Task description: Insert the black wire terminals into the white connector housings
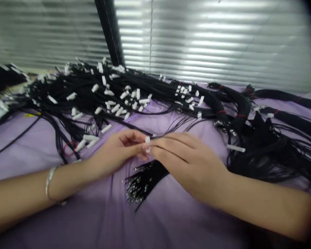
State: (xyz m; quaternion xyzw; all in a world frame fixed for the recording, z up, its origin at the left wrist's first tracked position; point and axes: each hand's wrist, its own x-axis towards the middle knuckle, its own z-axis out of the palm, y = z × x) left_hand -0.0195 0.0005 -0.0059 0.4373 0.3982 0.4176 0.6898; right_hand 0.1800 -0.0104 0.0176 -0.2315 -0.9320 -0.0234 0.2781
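A thin bangle [49, 180], seemingly silver, circles the left wrist [75, 169].

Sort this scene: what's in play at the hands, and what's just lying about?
In play: left hand, right hand, white connector at the fingertips, metal-tipped black wires beneath the hands.

Lying about: red-tied black wire bundles, white-ended wire heap, lilac cloth.

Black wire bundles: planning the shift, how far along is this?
Done-looking: bundles tied with red thread at right. In hand: left hand and right hand meet on a white connector. Remaining: loose wires with white connectors at back, and metal-tipped wire ends below the hands.
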